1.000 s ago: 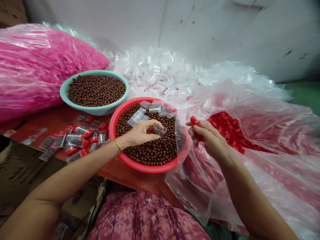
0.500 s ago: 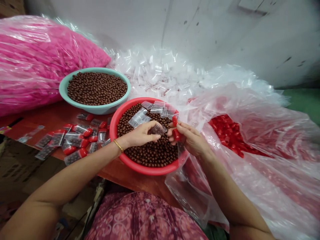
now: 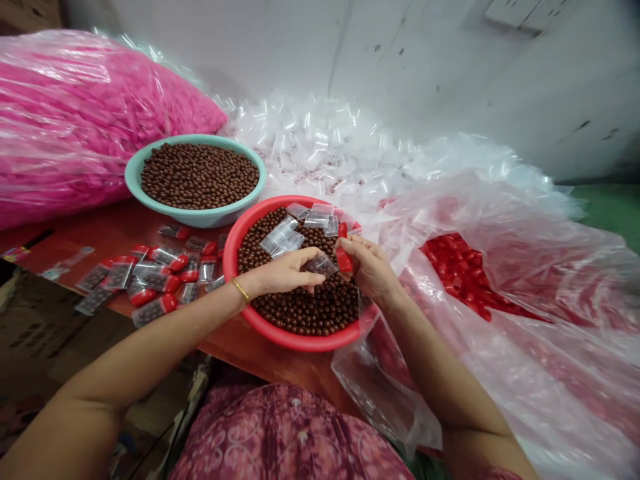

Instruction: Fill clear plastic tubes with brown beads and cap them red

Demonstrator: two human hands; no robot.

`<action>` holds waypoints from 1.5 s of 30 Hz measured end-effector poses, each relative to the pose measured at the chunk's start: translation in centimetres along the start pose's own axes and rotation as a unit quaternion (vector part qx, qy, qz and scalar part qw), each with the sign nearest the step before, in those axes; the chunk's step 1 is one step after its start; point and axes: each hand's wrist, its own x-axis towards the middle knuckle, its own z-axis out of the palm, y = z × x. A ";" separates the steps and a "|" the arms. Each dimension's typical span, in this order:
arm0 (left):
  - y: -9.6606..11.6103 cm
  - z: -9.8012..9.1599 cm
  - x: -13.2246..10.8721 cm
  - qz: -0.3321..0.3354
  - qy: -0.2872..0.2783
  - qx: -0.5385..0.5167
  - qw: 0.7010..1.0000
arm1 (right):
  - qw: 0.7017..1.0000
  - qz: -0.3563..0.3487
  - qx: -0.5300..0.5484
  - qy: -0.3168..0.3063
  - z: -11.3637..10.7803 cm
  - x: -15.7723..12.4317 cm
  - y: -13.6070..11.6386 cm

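Over a red basin [image 3: 305,343] of brown balls [image 3: 300,313], my left hand [image 3: 285,271] is closed around a small clear plastic container [image 3: 321,265] with dark contents. My right hand [image 3: 371,265] pinches red caps [image 3: 344,259] close to the container's end; one sticks up above the fingers and another sits lower. The caps and the container look a small gap apart. Several clear empty containers [image 3: 281,233] lie on the balls at the basin's far side. Left of the basin, filled containers with red caps [image 3: 155,277] lie in a loose pile.
A light-blue basin [image 3: 131,175] of brown balls stands behind on the left, beside a big bag of pink pieces [image 3: 100,120]. Clear containers [image 3: 320,137] are heaped along the wall. At right, an open plastic bag [image 3: 525,267] holds red caps [image 3: 455,267].
My right hand has moved slightly left and its fingers have closed more tightly on the red caps, nearer the container. The view has shifted a little.
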 end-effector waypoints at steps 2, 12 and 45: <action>0.1 0.1 0.0 -0.006 -0.002 0.001 1.000 | 0.999 0.000 -0.029 -0.015 0.1 0.1 0.1; 0.8 0.4 0.0 -0.039 0.007 -0.047 0.998 | 0.977 -0.140 -0.158 0.040 1.5 0.1 1.4; 0.7 0.9 0.0 0.033 0.079 0.380 0.921 | 0.967 -0.132 -0.182 -0.124 0.9 -1.1 2.4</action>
